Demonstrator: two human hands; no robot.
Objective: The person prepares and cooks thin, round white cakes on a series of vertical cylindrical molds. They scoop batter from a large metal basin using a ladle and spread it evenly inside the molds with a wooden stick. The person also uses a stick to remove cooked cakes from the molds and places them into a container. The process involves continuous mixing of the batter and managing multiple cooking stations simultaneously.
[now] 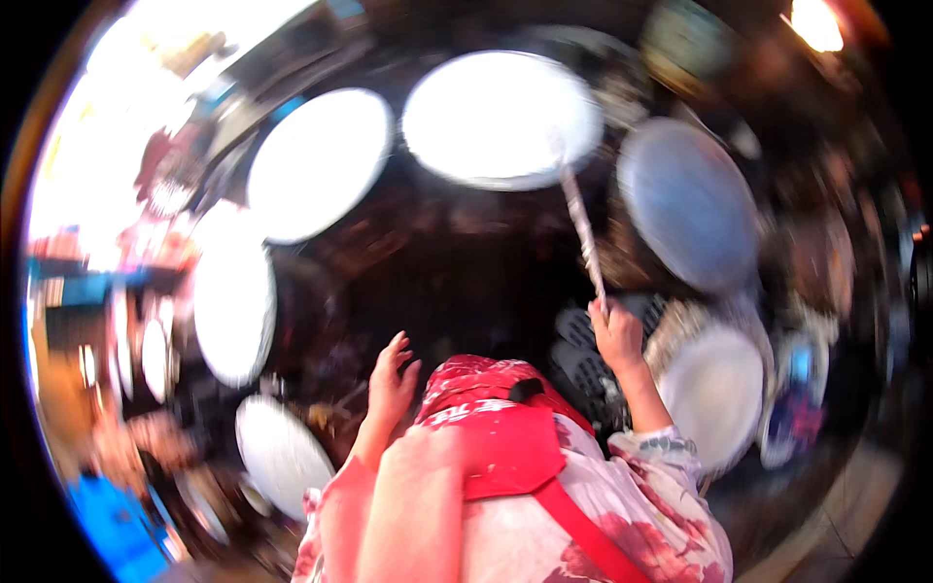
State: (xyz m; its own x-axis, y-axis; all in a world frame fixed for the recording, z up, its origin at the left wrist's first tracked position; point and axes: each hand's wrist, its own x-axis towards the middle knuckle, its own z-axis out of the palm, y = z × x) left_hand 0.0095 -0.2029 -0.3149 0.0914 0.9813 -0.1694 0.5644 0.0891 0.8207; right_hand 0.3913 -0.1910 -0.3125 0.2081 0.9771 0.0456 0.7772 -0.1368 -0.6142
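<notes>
My right hand (618, 335) is closed around the lower end of a long pale stick (583, 228) with a twisted-looking surface. The stick's far end reaches over a large round white-topped container (501, 117); its tip is lost in the glare, so I cannot tell whether it touches. Empty, with its fingers stretched out, my left hand (391, 379) hangs in front of my red apron (510, 447). Nearest to my right wrist is a round container with a whitish top (714, 394). What the containers hold is too blurred and overexposed to tell.
More round white-topped containers curve around me: one at far left (321, 165), one at left (233, 301), one at near left (282, 455). A bluish-grey one (688, 206) stands at right. Dark grey patterned things (583, 369) lie beside my right hand. A blue object (117, 525) is at lower left.
</notes>
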